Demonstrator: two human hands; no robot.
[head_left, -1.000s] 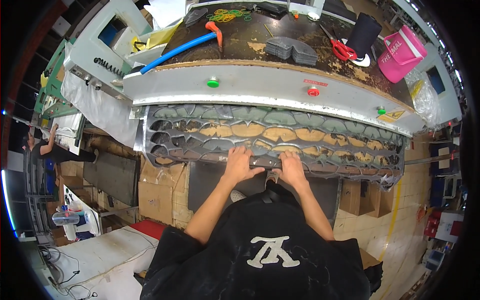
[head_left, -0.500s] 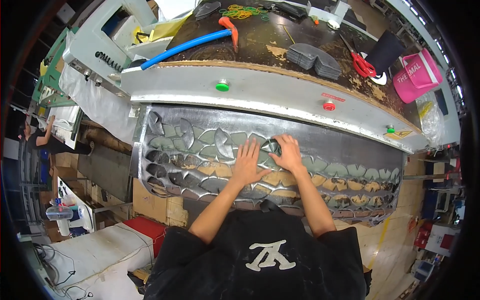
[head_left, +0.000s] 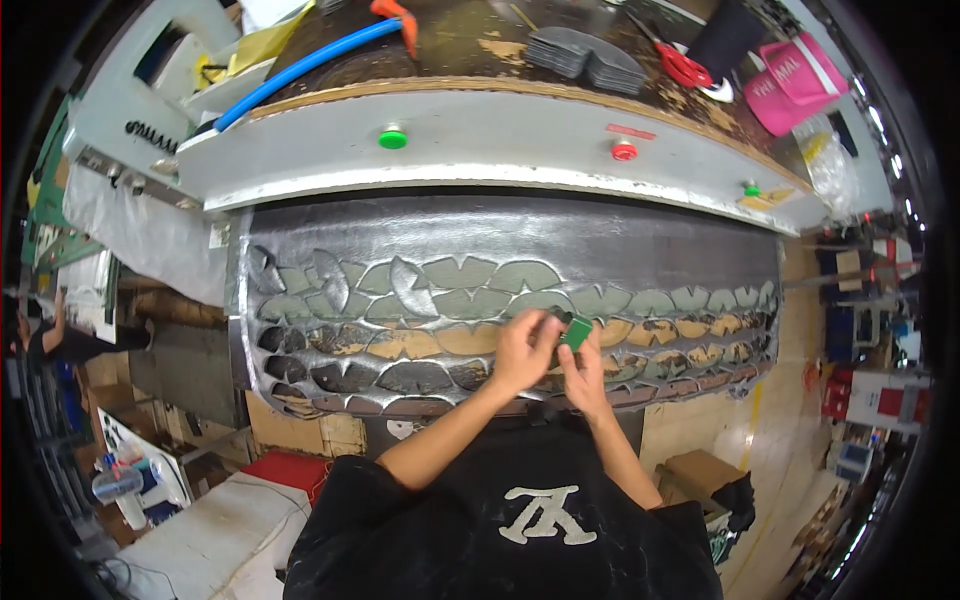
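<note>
My right hand (head_left: 585,375) grips a small green rectangular block (head_left: 577,333) from below, its fingers wrapped round the lower end. At the block's upper left, my left hand (head_left: 525,350) is closed with fingertips pinched against a dark edge, and what they hold is partly hidden. Both hands are above a shiny dark sheet (head_left: 640,225) full of curved, leaf-shaped cut-outs in rows, with green and tan showing through. Left of the hands, cut dark pieces stand partly raised from the sheet, one of them a curved piece (head_left: 410,287).
A grey machine beam (head_left: 480,150) with green and red buttons crosses behind the sheet. On the worktop above lie a blue-handled hammer (head_left: 310,72), stacked grey curved pieces (head_left: 585,60), red scissors (head_left: 683,68) and a pink container (head_left: 793,88). Another person (head_left: 85,335) is at far left.
Both hands have lifted off the sheet and come together nearer my body. My right hand now has the green block upright in it. A larger run of green cut-outs shows where the hands were.
</note>
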